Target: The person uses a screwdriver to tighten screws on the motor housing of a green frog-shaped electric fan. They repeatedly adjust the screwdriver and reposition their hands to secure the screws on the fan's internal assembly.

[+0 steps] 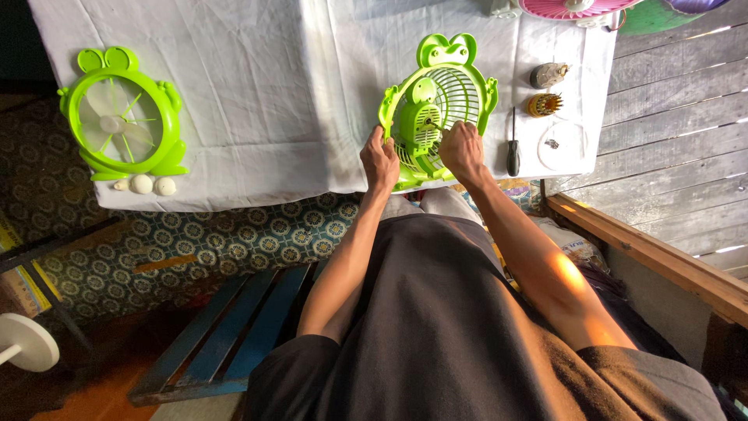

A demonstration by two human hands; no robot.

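A bright green frog-shaped fan housing (460, 82) stands tilted at the near edge of the white-clothed table (257, 86), its grille and motor casing facing me. My left hand (379, 160) grips its lower left rim. Closed on the lower part of the grille, just right of the motor casing, is my right hand (461, 148). A black-handled screwdriver (513, 152) lies on the cloth just right of my right hand.
A second green frog fan (121, 117) with white blades lies at the table's left, small white round parts (144, 185) beside it. At the right sit a motor (548, 75), a coil part (543, 104) and a clear disc (561, 144). Wooden plank floor lies to the right.
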